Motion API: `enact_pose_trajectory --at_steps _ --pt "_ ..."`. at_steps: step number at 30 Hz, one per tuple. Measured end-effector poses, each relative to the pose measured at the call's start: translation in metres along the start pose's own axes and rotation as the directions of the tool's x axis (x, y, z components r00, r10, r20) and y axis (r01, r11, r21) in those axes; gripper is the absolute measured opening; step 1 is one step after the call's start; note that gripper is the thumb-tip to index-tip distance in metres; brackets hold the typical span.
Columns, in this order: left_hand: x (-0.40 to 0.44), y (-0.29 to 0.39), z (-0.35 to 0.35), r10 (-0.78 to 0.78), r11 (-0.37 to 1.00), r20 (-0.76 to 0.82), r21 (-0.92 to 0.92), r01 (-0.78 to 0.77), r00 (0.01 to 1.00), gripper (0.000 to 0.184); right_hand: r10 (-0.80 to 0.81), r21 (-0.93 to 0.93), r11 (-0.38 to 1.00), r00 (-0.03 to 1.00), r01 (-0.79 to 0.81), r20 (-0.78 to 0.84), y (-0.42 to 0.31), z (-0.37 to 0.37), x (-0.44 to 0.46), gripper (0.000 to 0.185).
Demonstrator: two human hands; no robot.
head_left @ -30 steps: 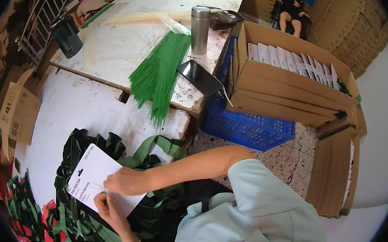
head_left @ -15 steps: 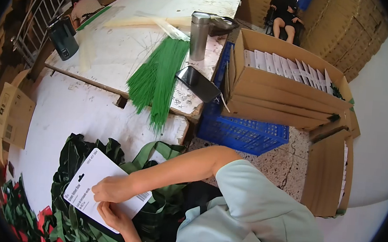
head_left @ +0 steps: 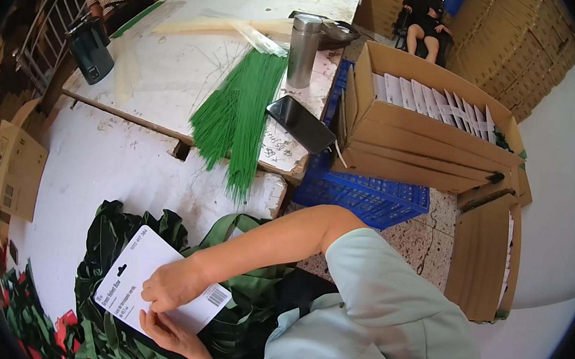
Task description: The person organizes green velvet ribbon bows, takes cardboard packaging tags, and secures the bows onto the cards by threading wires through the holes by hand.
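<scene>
A white printed card (head_left: pixel 137 252) with a hang slot and a barcode lies tilted over a heap of dark green velvet ribbon (head_left: pixel 102 231). My right hand (head_left: pixel 174 284) reaches across from the right and rests over the card's middle, fingers pinched together. Just below it, my left hand (head_left: pixel 168 333), with a bracelet at the wrist, is at the card's lower edge, its fingers curled and meeting those of the right. Whatever sits between the fingertips is too small or hidden to make out.
Green wire ties (head_left: pixel 238 120), a phone (head_left: pixel 300 124) and a steel flask (head_left: pixel 303 51) lie or stand on the white table (head_left: pixel 99 142). A carton of cards (head_left: pixel 435 134) is by a blue crate (head_left: pixel 368 200). Red and green ribbon (head_left: pixel 36 315) lies lower left. Two people are behind.
Both hands stay close together over the card, with small finger movement. The view has shifted slightly. The person at the far left now sits more upright.
</scene>
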State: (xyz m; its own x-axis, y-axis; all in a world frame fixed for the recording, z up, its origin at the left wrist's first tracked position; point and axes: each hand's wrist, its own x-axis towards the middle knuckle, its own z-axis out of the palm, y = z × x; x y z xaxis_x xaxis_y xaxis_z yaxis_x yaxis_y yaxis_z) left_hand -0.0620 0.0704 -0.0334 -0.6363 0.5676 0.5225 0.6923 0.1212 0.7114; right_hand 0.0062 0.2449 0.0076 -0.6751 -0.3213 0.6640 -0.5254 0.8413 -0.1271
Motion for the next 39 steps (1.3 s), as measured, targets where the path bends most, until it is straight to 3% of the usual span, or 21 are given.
enact_pose_trajectory --at_steps 1,3,5,8,12,14,15,17,19,21,23,25,27,28,29,31,32,33,38,39 --pt "-0.001 -0.002 0.001 -0.042 0.995 -0.027 -0.090 0.039 0.999 0.030 0.037 -0.054 0.998 0.998 -0.040 -0.059 -0.002 0.004 0.000 0.016" --pt "-0.002 -0.004 0.001 -0.069 0.995 -0.017 -0.073 0.067 0.997 0.033 0.071 -0.105 0.991 0.990 -0.084 -0.121 -0.008 0.011 0.001 0.017" --pt "-0.003 -0.002 0.001 -0.094 0.994 -0.006 -0.057 0.094 0.996 0.036 0.277 -0.129 0.940 0.928 -0.316 -0.251 -0.015 0.015 0.003 0.017" --pt "-0.001 0.005 0.002 -0.199 0.973 0.049 -0.108 0.203 0.979 0.035 0.375 -0.147 0.892 0.883 -0.427 -0.283 -0.022 0.027 0.004 0.016" --pt "0.002 0.005 0.006 -0.130 0.980 0.010 -0.153 0.130 0.991 0.035 0.378 -0.104 0.904 0.887 -0.416 -0.264 -0.017 0.013 0.009 0.013" --pt "0.001 0.004 0.006 -0.115 0.978 -0.015 -0.179 0.111 0.993 0.035 0.109 -0.102 0.987 0.983 -0.125 -0.149 -0.001 0.005 0.010 0.014" --pt "0.000 0.003 0.006 -0.104 0.985 -0.023 -0.140 0.100 0.994 0.035 0.106 -0.101 0.987 0.983 -0.121 -0.148 0.005 0.000 0.012 0.014" --pt "-0.001 0.003 0.003 -0.092 0.991 -0.029 -0.098 0.089 0.995 0.035 -0.069 -0.082 0.994 0.998 0.070 0.009 0.017 -0.010 0.016 0.015" --pt "-0.001 0.005 0.000 -0.218 0.971 0.038 -0.086 0.221 0.975 0.035 -0.115 -0.093 0.988 0.990 0.122 0.078 0.025 -0.015 0.019 0.016" --pt "0.000 0.004 0.001 -0.199 0.976 0.028 -0.078 0.201 0.980 0.035 -0.174 -0.092 0.978 0.974 0.188 0.146 0.030 -0.021 0.022 0.018" --pt "-0.002 -0.002 0.003 -0.184 0.980 -0.008 -0.077 0.183 0.983 0.034 -0.117 -0.049 0.991 0.978 0.127 0.171 0.029 -0.029 0.024 0.023" --pt "0.000 0.004 0.005 -0.154 0.987 -0.033 -0.043 0.153 0.987 0.034 -0.113 -0.020 0.993 0.994 0.113 0.006 0.034 -0.010 0.019 0.025" --pt "-0.001 0.009 0.003 -0.218 0.976 -0.009 -0.005 0.218 0.976 0.033 -0.037 -0.025 0.999 0.999 0.036 -0.025 0.033 -0.003 0.015 0.026" --pt "-0.005 -0.002 0.007 -0.191 0.976 -0.017 -0.110 0.188 0.981 0.032 -0.005 -0.131 0.991 1.000 0.006 0.004 0.027 -0.008 0.018 0.025" --pt "-0.002 0.003 0.005 -0.161 0.982 0.018 -0.099 0.162 0.987 0.034 0.008 -0.164 0.986 1.000 -0.007 0.005 0.025 -0.005 0.018 0.023" --pt "0.006 0.010 0.004 0.022 0.995 -0.014 0.096 -0.021 1.000 0.036 0.159 -0.067 0.985 0.986 -0.161 -0.043 0.018 -0.003 0.018 0.023" --pt "0.007 0.012 0.005 0.001 0.998 -0.006 0.070 0.000 1.000 0.037 0.208 -0.074 0.974 0.976 -0.212 -0.063 0.015 0.002 0.017 0.024" --pt "0.009 0.012 0.006 0.075 0.992 -0.039 0.105 -0.071 0.996 0.039 0.222 -0.101 0.968 0.971 -0.230 -0.087 0.013 0.003 0.018 0.025" --pt "0.014 0.024 0.000 0.083 0.991 -0.016 0.105 -0.081 0.996 0.043 0.307 -0.113 0.942 0.948 -0.315 -0.082 0.003 -0.010 0.022 0.023" --pt "0.013 0.026 -0.002 0.083 0.991 -0.020 0.102 -0.081 0.996 0.043 0.340 -0.127 0.922 0.922 -0.365 -0.187 0.000 -0.021 0.023 0.022"
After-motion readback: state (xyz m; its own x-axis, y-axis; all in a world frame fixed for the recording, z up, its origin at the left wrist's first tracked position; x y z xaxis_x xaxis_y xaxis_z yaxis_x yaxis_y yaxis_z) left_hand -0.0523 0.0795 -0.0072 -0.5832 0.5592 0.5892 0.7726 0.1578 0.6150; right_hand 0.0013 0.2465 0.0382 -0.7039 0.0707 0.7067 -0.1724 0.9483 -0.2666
